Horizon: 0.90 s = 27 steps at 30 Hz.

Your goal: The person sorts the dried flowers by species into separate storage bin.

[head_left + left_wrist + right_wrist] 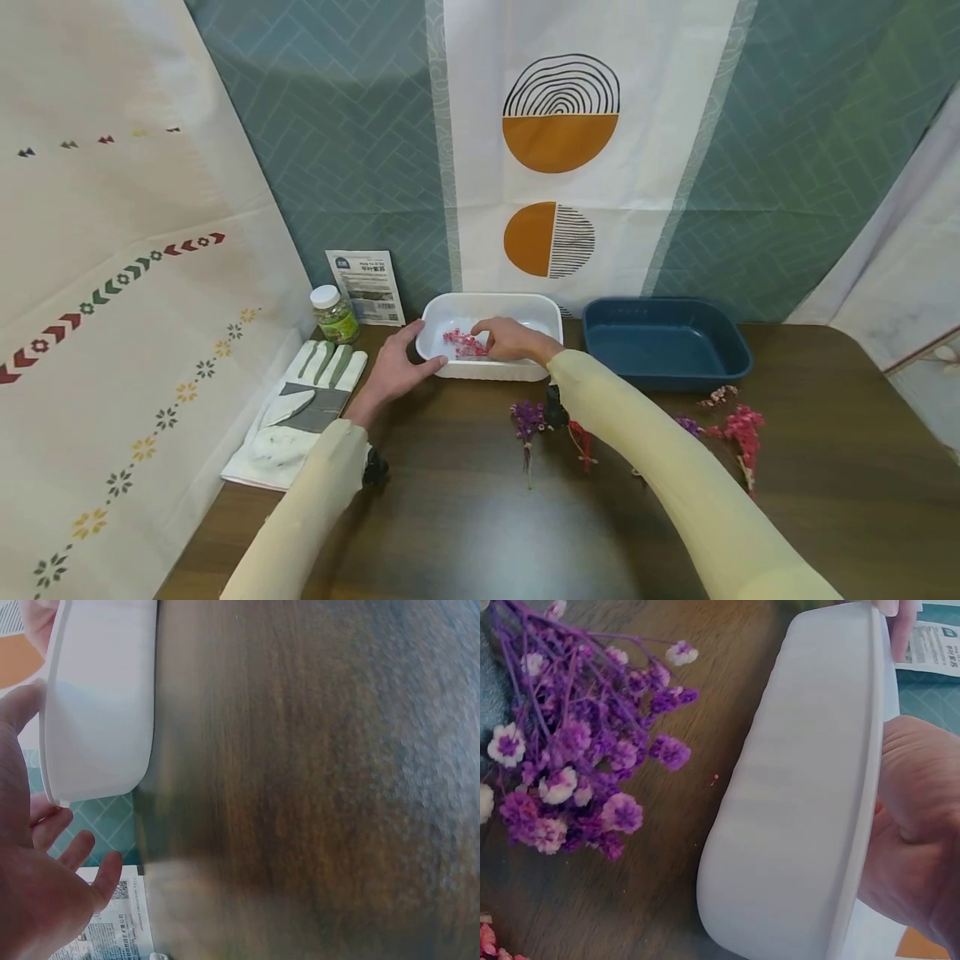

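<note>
A white plastic basin [495,372] stands at the back of the table. My left hand [397,367] holds its left end, thumb on the near rim and fingers spread round the corner; the left wrist view shows this hand [37,862] with some fingers off the wall. Inside lies a sprig of pinkish-red dried flowers [459,340]. My right hand [513,340] reaches over the near rim into the basin, its curled fingers pinching the sprig at its right side. In the right wrist view the basin wall [802,772] hides those fingertips.
Purple dried flowers [528,419] and a red sprig [581,442] lie before the basin. A dark blue basin [667,383] stands right, with pink flowers [744,429] near it. At left are work gloves [300,412], a lidded jar [334,315] and a printed packet [367,287].
</note>
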### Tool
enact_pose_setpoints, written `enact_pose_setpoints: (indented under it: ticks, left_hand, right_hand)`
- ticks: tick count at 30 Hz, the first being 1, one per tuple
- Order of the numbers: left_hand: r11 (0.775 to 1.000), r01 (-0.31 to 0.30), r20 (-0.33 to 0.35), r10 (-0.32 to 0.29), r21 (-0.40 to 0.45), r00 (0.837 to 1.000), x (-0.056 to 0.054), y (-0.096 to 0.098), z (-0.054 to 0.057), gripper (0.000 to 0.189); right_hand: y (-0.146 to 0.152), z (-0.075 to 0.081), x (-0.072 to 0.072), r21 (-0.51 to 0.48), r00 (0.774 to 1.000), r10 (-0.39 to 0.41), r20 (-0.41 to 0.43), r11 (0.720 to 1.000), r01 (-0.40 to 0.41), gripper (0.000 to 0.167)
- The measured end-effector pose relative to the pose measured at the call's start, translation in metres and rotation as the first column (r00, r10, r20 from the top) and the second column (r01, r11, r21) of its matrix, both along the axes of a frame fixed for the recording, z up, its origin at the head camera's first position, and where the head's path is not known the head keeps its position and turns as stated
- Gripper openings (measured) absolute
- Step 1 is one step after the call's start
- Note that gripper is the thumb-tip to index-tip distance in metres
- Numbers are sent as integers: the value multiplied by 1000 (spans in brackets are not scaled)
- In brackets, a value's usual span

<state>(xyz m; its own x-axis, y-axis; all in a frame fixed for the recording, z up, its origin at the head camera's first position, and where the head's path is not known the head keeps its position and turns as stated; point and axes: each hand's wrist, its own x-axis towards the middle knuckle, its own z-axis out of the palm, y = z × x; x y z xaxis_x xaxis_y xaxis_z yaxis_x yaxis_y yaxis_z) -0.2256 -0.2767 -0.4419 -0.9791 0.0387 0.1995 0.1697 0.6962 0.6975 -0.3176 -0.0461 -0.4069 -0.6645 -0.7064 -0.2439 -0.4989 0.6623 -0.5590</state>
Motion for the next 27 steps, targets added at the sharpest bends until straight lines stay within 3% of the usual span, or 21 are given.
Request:
enact_pose_setpoints:
  ticks: [5, 18, 27]
  left_hand:
    - [1000, -5, 10, 5, -10, 1000, 1, 4, 1, 81]
    - [1000, -5, 7, 5, -8, 1000, 1, 4, 0, 81]
    - [1000, -6, 12, 7, -20, 1000, 0, 1, 2, 82]
  right_hand:
    - [6, 0, 1, 12, 999, -24, 42, 1000, 24, 58]
    - [14, 6, 2, 15, 999, 20, -27, 1000, -19, 54]
    - [23, 25, 8, -99, 993, 9, -119, 995, -21, 52]
